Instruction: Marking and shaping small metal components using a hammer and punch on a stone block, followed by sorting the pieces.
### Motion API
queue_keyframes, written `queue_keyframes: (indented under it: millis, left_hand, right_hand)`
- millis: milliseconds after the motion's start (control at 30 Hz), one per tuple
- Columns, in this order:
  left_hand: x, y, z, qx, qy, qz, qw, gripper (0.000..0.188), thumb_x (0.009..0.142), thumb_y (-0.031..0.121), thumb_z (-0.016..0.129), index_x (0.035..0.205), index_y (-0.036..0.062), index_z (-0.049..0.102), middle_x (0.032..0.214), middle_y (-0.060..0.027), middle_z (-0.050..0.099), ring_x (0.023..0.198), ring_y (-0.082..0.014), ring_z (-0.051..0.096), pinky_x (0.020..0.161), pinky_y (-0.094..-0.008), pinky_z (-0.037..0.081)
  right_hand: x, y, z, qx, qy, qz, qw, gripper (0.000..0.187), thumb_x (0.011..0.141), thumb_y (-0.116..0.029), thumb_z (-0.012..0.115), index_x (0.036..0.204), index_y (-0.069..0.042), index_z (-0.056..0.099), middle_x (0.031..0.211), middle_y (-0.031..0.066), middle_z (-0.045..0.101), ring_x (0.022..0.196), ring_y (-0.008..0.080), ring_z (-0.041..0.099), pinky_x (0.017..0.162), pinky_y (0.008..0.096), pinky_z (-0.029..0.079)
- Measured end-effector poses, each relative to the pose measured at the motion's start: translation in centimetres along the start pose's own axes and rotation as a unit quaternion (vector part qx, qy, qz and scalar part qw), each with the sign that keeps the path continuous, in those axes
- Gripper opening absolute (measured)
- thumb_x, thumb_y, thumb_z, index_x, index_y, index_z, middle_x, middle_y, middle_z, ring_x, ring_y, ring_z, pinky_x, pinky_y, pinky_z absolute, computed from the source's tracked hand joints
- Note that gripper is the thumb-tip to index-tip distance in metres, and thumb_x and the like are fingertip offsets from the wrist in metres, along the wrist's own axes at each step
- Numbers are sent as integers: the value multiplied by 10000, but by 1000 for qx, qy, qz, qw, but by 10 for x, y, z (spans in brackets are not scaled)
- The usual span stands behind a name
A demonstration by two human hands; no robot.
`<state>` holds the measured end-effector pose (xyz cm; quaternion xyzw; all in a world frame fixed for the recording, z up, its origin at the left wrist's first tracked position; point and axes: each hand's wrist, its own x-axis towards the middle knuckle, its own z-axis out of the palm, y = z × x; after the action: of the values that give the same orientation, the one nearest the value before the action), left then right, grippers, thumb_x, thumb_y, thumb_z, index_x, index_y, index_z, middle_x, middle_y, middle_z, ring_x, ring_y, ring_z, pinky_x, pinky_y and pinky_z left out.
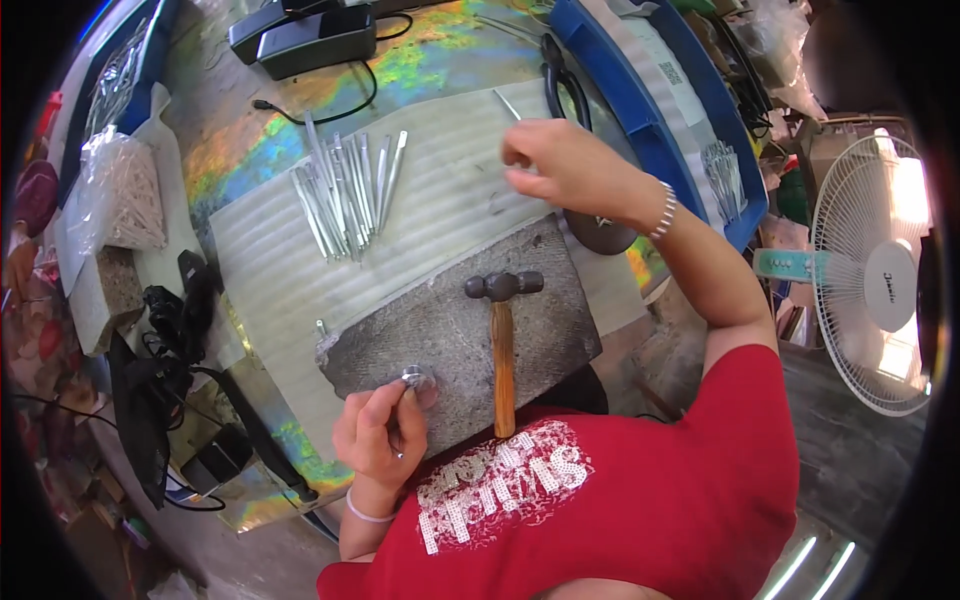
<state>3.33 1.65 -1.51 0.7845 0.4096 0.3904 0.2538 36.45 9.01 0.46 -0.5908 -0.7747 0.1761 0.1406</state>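
Head camera, looking down on a cluttered workbench: a person in a red shirt works small metal parts over a grey stone slab [455, 330]. Left hand [382, 432] has its fingers closed in a pinch on a small round metal piece [413, 377], pressing it against the slab's near-left edge. The piece is silvery, shiny and about button-shaped — finer detail is too small to tell. It looks hard, light and slick, likely to skid on stone, so a hold by the rim between thumb and fingertip, as here, seems the sure one.

Right hand [560, 165] hovers over the pale ribbed mat [440, 210] beyond the slab, fingers bent downward and loosely parted; whether they grip anything cannot be told, since motion blur hides the tips. A thin metal pin [507, 104] lies just past that hand.

Between the hands a hammer [503, 330] rests on the slab — dark double head toward the mat, wooden handle pointing at the person. It likely handles top-heavy, best taken low on the handle.

A loose bundle of silvery rods [345, 190] lies on the mat's left part, well apart from both hands. Black pliers [560, 75] sit beside a blue tray [640, 110] at the upper right, and a white fan [875, 270] stands off the bench to the right.
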Motion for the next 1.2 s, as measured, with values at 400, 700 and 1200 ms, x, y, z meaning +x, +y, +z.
queue_keyframes:
  millis: [400,700,1200]
  left_hand:
    - [-2,2,1,1,-3,-8,1000,177,745,-4,693,898,45,619,640,-46,581,440,-132,459,405,-267,363]
    - [2,4,3,4,3,-2,1000,169,748,-24,687,892,36,621,621,-42,552,442,-120,448,403,-256,350]
    - [-2,2,1,22,-1,3,1000,178,746,10,698,899,56,619,630,-33,572,449,-136,473,415,-263,362]
  right_hand:
    - [-16,4,-26,-85,-81,-1,993,118,748,-91,564,761,0,491,747,166,534,725,360,561,641,432,456]
    - [-60,0,-36,-51,-51,7,997,137,762,-71,614,874,-51,538,835,113,542,738,325,579,618,379,475]
    - [36,3,2,-55,-253,-155,953,213,757,-156,668,810,-20,513,852,116,553,847,314,586,714,401,472]
